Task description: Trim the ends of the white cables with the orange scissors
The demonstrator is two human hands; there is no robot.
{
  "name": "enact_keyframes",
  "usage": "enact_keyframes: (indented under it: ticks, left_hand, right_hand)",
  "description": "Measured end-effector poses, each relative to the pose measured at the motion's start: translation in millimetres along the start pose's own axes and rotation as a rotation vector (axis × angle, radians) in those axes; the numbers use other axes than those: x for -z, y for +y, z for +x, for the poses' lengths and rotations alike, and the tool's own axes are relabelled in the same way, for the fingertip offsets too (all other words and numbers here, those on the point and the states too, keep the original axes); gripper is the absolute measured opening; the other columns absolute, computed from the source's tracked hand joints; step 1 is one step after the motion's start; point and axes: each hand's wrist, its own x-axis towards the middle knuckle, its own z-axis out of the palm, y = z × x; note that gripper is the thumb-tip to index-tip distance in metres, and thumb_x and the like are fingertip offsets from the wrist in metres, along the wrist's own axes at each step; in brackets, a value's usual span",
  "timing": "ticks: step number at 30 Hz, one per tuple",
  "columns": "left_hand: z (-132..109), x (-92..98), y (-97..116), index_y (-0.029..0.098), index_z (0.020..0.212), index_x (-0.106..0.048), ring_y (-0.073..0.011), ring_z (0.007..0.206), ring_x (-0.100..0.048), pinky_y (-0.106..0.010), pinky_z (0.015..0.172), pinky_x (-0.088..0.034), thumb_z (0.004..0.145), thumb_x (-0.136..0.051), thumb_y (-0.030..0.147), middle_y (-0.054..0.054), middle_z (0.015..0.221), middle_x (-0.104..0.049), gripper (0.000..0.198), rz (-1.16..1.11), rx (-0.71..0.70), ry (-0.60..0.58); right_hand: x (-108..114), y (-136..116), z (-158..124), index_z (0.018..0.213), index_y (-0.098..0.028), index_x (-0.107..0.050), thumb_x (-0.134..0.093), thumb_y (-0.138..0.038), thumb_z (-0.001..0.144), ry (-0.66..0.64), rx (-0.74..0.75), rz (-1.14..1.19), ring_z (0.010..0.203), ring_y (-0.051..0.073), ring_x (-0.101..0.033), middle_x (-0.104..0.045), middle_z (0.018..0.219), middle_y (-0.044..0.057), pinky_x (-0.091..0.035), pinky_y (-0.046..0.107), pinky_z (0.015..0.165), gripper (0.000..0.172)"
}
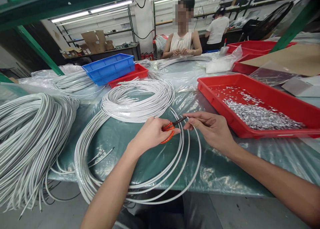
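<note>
Strip lights run above a workshop where a co-worker is at the far side of the table at twelve o'clock, and a second person in white shows farther back, toward one. Clear film covers the green table. Taking the meeting hands as the clock's centre, a white coil lies at ten, with a blue tray beyond it; a thick cable bundle is heaped at nine, and a red tray of small silvery pieces sits between two and three.

One large cable loop spreads from the hands toward eight o'clock, its near side hanging past the table edge. Here the right hand pinches, between thumb and fingertips, what seems to be the end of its outermost strand. The left hand is wrapped round an orange-handled tool, whose dark nose points at two o'clock to the right fingertips; whether it bites is too small to tell.

Working the strand's tip appears to be the step in hand. The next move probably calls for a steady right pinch and a controlled left squeeze.
</note>
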Motion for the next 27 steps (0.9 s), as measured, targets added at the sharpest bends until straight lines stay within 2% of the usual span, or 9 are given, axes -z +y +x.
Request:
enact_keyframes:
  ticks: [19,22,25,27]
  left_hand:
    - [-1.3,0.9,0.0,0.018,0.058,-0.029,-0.0089,0.057,-0.017,-0.025,0.049,-0.016,0.086,-0.058,0.053,0.005,0.057,-0.023,0.053,-0.034,0.025,-0.041]
    - [-2.8,1.9,0.3,0.017,0.057,-0.034,-0.0077,0.053,-0.023,-0.024,0.048,-0.019,0.086,-0.057,0.055,0.006,0.054,-0.031,0.053,-0.079,0.044,-0.087]
    - [-4.0,2.7,0.5,0.017,0.058,-0.042,-0.0075,0.048,-0.035,-0.023,0.048,-0.027,0.087,-0.055,0.056,0.004,0.051,-0.045,0.051,-0.164,0.060,-0.150]
    - [-4.5,3.3,0.6,0.017,0.058,-0.046,-0.0082,0.047,-0.042,-0.022,0.048,-0.032,0.087,-0.055,0.057,0.004,0.049,-0.049,0.050,-0.205,0.069,-0.173]
  right_hand:
    - [-0.3,1.3,-1.7,0.096,-0.016,-0.073,-0.066,-0.030,0.086,-0.013,0.003,-0.029,0.062,0.014,-0.065,-0.072,0.066,0.002,-0.053,0.025,0.062,0.019]
    - [-1.3,0.7,-2.0,0.095,-0.016,-0.073,-0.066,-0.032,0.086,-0.011,-0.004,-0.048,0.062,0.015,-0.065,-0.072,0.065,0.003,-0.053,0.026,0.062,0.019]
    - [-1.8,-1.1,-2.1,0.093,-0.017,-0.073,-0.067,-0.034,0.085,-0.003,-0.011,-0.079,0.062,0.016,-0.065,-0.071,0.064,0.003,-0.053,0.028,0.062,0.020]
    - [-1.7,-2.1,-2.1,0.091,-0.017,-0.073,-0.067,-0.035,0.085,-0.003,-0.010,-0.094,0.062,0.016,-0.065,-0.071,0.064,0.003,-0.053,0.028,0.061,0.020]
